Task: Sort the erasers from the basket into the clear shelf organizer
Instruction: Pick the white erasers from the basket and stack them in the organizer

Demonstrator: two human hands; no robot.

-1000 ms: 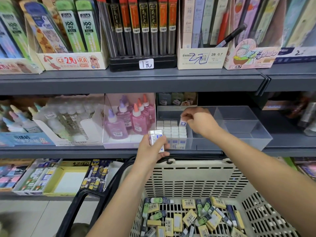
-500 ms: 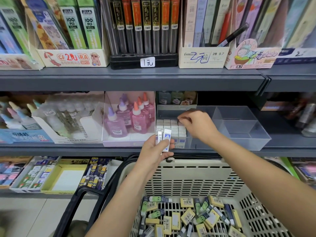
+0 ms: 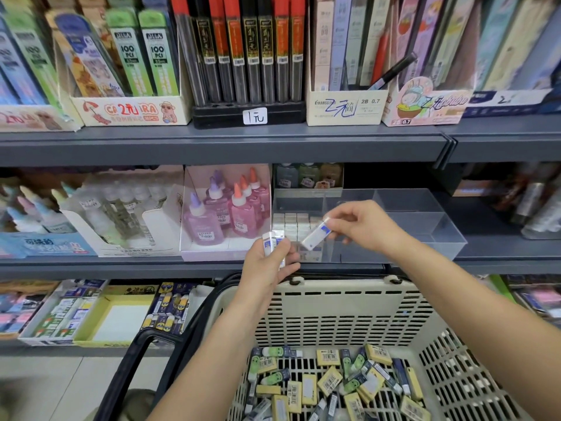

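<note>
Erasers (image 3: 334,382): a loose pile, yellow-sleeved and green-printed ones mixed with a few white, on the floor of the cream basket (image 3: 340,302), below the hands and between the two forearms.

Right hand (image 3: 364,227): pinches one white eraser (image 3: 315,237) with a blue-marked sleeve between thumb and fingertips. The piece is tilted, its free end pointing down and left towards the other hand. It is held in the air, above the far rim of the basket.

Left hand (image 3: 270,262): fingers curled round a small stack (image 3: 273,243) of the same white, blue-marked pieces, held upright. At least two; the exact count cannot be told. This hand sits just left of the right hand and lower. The free end of the pinched eraser comes near the left fingers; whether it touches cannot be told.

Clear shelf organizer (image 3: 425,226): directly behind both hands on the grey shelf (image 3: 121,264). Rows of white erasers (image 3: 293,221) stand packed in its left compartment, behind the gap between the hands.

Left of the left hand: pink and purple glue bottles (image 3: 230,211) in an open box. Above both hands: a black rack of lead tubes (image 3: 249,56) with a white price tag.
</note>
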